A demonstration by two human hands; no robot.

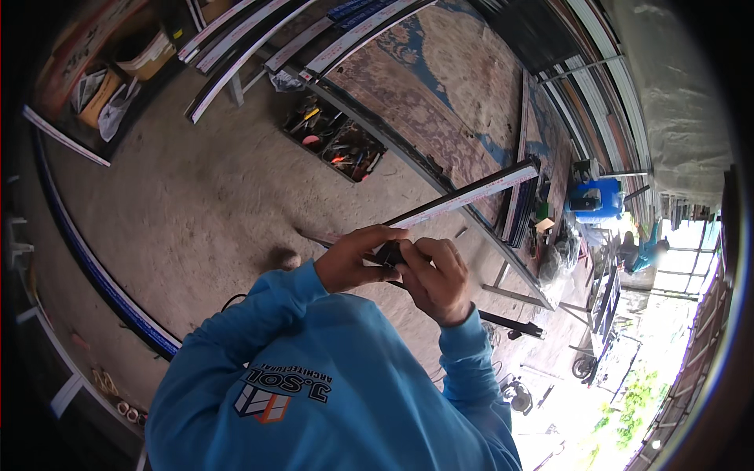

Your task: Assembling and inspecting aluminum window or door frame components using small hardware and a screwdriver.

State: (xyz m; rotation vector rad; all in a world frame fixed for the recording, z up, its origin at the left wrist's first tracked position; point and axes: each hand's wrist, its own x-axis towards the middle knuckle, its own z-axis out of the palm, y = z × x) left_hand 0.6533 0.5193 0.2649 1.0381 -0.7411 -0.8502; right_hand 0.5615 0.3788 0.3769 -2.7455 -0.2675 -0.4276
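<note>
In front of my chest, my left hand is closed, thumb and fingers around a small black piece. My right hand pinches at the same piece from the other side; its fingertips hide part of it. A long metal profile bar with white protective film runs from just beyond my hands to the carpeted table, its far end over the table. Whether the black piece is joined to this bar, I cannot tell. Behind my hands passes another dark bar.
The table has a patterned carpet top. A divided tool box stands on the concrete floor beside it. More profile bars lie at the upper left, and a long bar curves along the left. A blue container stands right.
</note>
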